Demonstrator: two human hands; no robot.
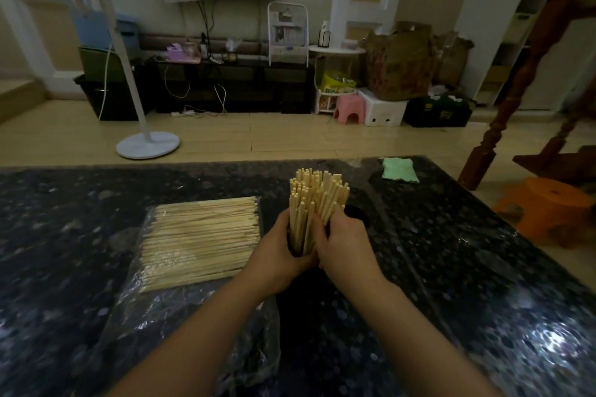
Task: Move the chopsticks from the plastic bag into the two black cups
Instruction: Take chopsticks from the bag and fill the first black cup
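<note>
two bare forearms reach in from the bottom edge, nearest the camera, over the dark speckled worktop [467,267]. the left hand [277,251] has its fingers [283,219] curled round the left side of an upright bundle of chopsticks [317,200], and the right hand [346,240] has its fingers [322,229] wrapped round the right side of the same bundle, so both hands grip it between them. the two hands touch each other low down at the front.

the bundle stands upright with its square ends fanning a little at the top. its lower part goes down into a black cup [295,246], of which only a dark sliver shows between the hands. just behind the right hand, a second black cup [356,213] shows its dark round mouth; what is in it cannot be told.

to the left of the hands a clear plastic bag [145,309] lies flat on the worktop, with a thick layer of loose chopsticks [200,238] lying side by side inside it, their ends pointing towards the cups. the bag's crinkled tail runs under the left forearm.

near the far right edge of the worktop lies a pale green cloth [400,169]. beyond it, on the floor, stand a white fan [146,138] and an orange stool [548,203].
</note>
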